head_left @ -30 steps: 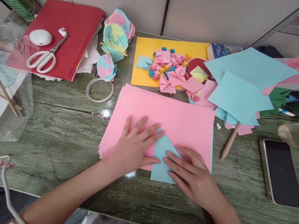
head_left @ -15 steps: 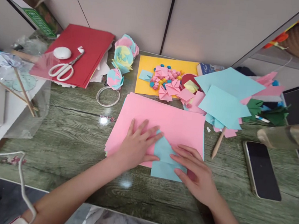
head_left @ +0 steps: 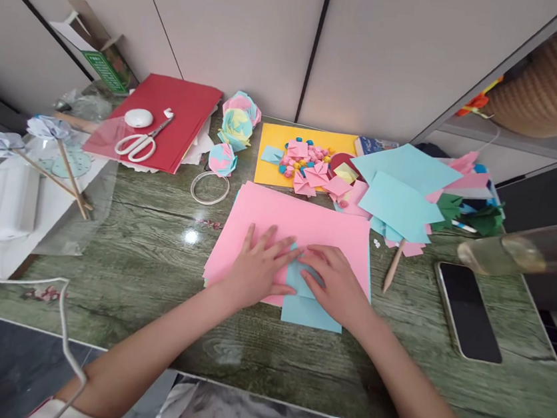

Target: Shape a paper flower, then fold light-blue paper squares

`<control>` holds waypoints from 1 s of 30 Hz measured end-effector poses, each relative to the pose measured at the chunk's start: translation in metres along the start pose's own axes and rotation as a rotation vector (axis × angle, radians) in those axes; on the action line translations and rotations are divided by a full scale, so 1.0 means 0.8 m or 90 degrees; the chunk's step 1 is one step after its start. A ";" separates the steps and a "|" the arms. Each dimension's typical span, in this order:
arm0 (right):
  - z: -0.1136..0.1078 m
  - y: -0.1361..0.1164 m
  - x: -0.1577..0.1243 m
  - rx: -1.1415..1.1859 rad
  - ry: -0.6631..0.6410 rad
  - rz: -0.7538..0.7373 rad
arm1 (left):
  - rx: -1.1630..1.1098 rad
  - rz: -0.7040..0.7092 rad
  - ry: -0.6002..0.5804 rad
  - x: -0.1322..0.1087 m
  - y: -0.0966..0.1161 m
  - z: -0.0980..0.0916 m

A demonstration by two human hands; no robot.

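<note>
While both of my hands press down on paper at the near middle of the worktop [head_left: 153,248], neither one grasps anything. My left hand [head_left: 256,270] lies flat and open on a stack of pink sheets [head_left: 302,222], fingers spread, its fingertips touching the left edge of a small blue paper [head_left: 309,312]. My right hand [head_left: 335,286] rests palm down over the upper part of that blue paper, fingers loosely bent and pointing left toward the other hand, so the fold beneath it is hidden. The blue paper sits partly on the pink stack, and its lower edge hangs past the stack onto the green wood-grain surface, close to me. Just beyond the stack, a yellow sheet [head_left: 274,161] carries a cluster of small folded pink pieces [head_left: 313,173] and tiny rolled beads. Right of it, large blue squares [head_left: 400,203] overlap in a loose pile, with green paper [head_left: 464,213] behind them and a wooden stick [head_left: 392,267] poking out from under their near edge. A dark phone [head_left: 468,311] lies face up to the right, well apart from my hands, with a clear bottle [head_left: 519,253] lying on its side beyond it. To the far left, white scissors [head_left: 140,143] and a white oval case [head_left: 138,118] rest on a red folder [head_left: 184,111]. Between the folder and the yellow sheet sit round pink, blue and yellow paper flowers [head_left: 238,124], and a ring of clear tape [head_left: 209,188] lies flat near the corner of the pink stack.
</note>
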State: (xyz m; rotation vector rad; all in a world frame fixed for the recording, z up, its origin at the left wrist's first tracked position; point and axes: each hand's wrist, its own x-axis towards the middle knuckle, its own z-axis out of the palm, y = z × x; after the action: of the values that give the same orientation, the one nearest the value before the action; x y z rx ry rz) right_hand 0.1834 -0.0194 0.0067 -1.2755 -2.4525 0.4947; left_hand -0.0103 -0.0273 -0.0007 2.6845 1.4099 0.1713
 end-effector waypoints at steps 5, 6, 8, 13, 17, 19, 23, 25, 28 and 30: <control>-0.002 -0.007 -0.011 -0.104 -0.028 -0.071 | -0.012 0.002 -0.001 0.000 0.000 0.002; -0.002 -0.007 -0.013 -0.123 -0.029 -0.078 | -0.015 0.001 -0.003 0.000 0.000 0.003; -0.001 -0.006 -0.017 -0.148 -0.030 -0.079 | -0.022 -0.002 -0.012 0.000 0.000 0.003; 0.004 -0.001 -0.020 -0.154 -0.031 -0.067 | -0.046 -0.030 -0.044 0.000 0.002 0.003; 0.005 0.000 -0.022 -0.154 -0.031 -0.067 | -0.048 -0.047 -0.050 0.002 0.003 0.003; 0.004 0.000 -0.022 -0.154 -0.034 -0.064 | -0.051 -0.044 -0.051 0.002 0.003 0.003; 0.005 0.000 -0.022 -0.148 -0.043 -0.057 | -0.055 -0.028 -0.057 0.002 0.000 0.003; 0.005 0.001 -0.022 -0.142 -0.042 -0.057 | -0.052 -0.020 -0.058 0.001 -0.002 0.004; 0.004 0.000 -0.021 -0.128 -0.040 -0.058 | -0.046 -0.018 -0.051 -0.001 -0.002 0.006; 0.002 -0.001 -0.020 -0.116 -0.043 -0.057 | -0.041 -0.021 -0.042 -0.002 -0.002 0.007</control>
State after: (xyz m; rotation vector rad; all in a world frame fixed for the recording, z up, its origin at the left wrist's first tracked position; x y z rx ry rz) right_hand 0.1911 -0.0332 0.0034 -1.2284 -2.6491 0.3018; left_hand -0.0114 -0.0276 -0.0069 2.5899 1.4032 0.1221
